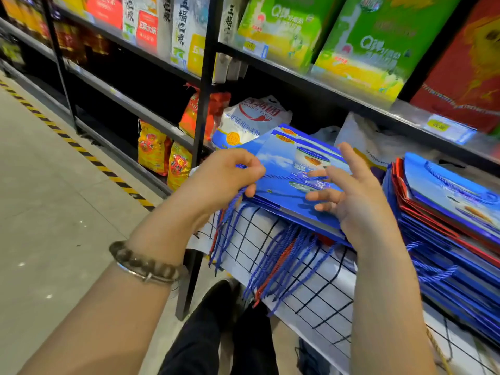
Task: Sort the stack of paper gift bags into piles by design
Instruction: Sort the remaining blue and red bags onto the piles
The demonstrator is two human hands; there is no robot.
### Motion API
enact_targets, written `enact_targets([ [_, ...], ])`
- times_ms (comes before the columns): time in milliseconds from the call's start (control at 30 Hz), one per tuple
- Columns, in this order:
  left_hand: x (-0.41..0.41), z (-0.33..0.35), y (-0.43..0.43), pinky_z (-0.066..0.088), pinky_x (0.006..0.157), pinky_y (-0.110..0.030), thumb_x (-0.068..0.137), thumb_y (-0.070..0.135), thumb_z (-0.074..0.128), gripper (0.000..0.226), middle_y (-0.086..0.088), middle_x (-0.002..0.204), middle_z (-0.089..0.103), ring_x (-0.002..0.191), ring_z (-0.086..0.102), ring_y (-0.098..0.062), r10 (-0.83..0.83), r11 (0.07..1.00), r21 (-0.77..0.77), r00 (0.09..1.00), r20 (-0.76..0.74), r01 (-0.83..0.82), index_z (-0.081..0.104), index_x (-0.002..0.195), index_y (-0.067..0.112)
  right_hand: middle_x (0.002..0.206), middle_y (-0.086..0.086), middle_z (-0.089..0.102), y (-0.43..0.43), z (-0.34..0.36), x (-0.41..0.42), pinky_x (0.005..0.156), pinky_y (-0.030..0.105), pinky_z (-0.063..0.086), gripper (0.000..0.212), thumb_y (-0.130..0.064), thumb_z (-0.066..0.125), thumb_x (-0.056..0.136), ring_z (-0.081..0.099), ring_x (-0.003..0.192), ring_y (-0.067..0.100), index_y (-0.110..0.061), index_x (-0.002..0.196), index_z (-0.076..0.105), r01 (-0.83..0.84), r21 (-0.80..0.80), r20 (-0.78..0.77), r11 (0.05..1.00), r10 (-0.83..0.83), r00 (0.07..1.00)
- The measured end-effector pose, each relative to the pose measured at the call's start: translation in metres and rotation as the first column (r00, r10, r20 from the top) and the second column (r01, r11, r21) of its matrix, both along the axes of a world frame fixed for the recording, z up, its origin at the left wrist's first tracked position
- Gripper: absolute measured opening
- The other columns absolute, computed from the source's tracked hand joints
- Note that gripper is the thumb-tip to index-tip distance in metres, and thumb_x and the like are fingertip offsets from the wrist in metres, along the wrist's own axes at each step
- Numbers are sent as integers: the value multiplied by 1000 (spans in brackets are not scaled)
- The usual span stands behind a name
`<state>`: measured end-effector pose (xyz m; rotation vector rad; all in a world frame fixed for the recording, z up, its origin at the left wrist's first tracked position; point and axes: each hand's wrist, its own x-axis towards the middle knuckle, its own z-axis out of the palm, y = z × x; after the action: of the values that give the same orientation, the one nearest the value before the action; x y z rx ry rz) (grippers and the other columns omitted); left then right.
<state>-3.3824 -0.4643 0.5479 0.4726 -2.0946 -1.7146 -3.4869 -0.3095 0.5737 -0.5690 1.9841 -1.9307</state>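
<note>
Now left hand (pixel 224 177) pinches cord (pixel 284 176) at bag stack (pixel 281 192) edge; right hand (pixel 354 196) splayed atop; aisle floor (pixel 54 185) leftward.

Two hands (pixel 224 177) (pixel 354 204), two piles of gift bags (pixel 284 161) (pixel 446 193), two green boxes (pixel 281 31) (pixel 378 41), one flour sack (pixel 251 117).

So the bags are all sitting on the bottom shelf (pixel 311 290) of a black metal rack, the kind with a wire grid front and some white sheet lining it. A stack of blue gift bags (pixel 281 163) lies flat right at the front edge, and their cords (pixel 276 255), mostly blue with a red one or two, dangle over the grid. Just to the right is a taller pile (pixel 446 212), blue with some red edges. A white flour sack (pixel 251 117) and crumpled white plastic (pixel 362 136) lie further back.
</note>
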Motion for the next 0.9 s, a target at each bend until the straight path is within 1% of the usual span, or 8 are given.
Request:
enact_targets([
  [67,-3,2,0,28,42,-20,94,19,52,16,4,54,55,43,31,-14,29,998,48,999,-44,-27,57,79,19,77,3,65,-1,-1,4,42,18,43,55,-13,54,92,56,46,10,-39,136,34,34,141,-143,989,-14,990],
  [167,-16,7,7,31,38,-15,94,19,52,12,3,58,55,38,35,-6,138,987,-68,985,-108,-146,57,82,18,60,0,59,-4,4,16,38,13,35,10,-21,58,90,46,39,7,-23,100,62,111,246,-316,963,-29,948],
  [333,-35,12,18,40,48,-10,90,19,57,23,6,58,57,44,49,6,165,933,-289,969,-186,-214,52,71,31,43,-6,54,-12,7,38,40,11,30,31,-32,63,84,40,36,5,-9,63,65,-149,427,-222,892,263,939],
  [467,-39,15,22,38,42,-9,90,17,59,11,6,58,60,42,51,3,124,957,-235,971,-206,-173,59,80,22,42,-5,56,-13,12,37,38,13,34,18,-10,66,83,43,34,3,-11,65,64,-197,339,-182,920,270,945],
  [533,-35,16,21,46,52,-17,92,17,55,7,2,67,65,50,58,0,87,975,-180,968,-234,-131,61,89,19,47,-4,58,-16,11,28,41,16,40,14,-6,66,83,50,37,4,-10,70,64,-131,298,-195,945,195,961],
  [667,-22,3,4,44,90,-29,93,34,51,30,3,117,62,108,56,-13,87,805,-591,996,29,-53,60,120,21,60,4,63,-25,0,1,47,20,46,16,0,67,80,60,51,10,-12,71,61,6,310,-261,951,79,962],
  [733,-15,-8,-4,40,94,-27,89,42,56,38,7,126,56,114,51,-11,86,725,-687,985,149,41,57,123,25,62,4,64,-30,-7,-6,49,21,44,17,-3,69,79,61,54,12,-15,71,61,3,335,-285,942,98,954],
  [900,-10,-14,-10,41,90,-25,79,45,67,48,7,122,60,111,53,-11,58,735,-671,977,206,97,60,121,26,62,2,62,-40,-17,-4,44,13,41,20,-5,70,79,59,47,1,-18,70,57,-36,318,-286,947,132,949],
])
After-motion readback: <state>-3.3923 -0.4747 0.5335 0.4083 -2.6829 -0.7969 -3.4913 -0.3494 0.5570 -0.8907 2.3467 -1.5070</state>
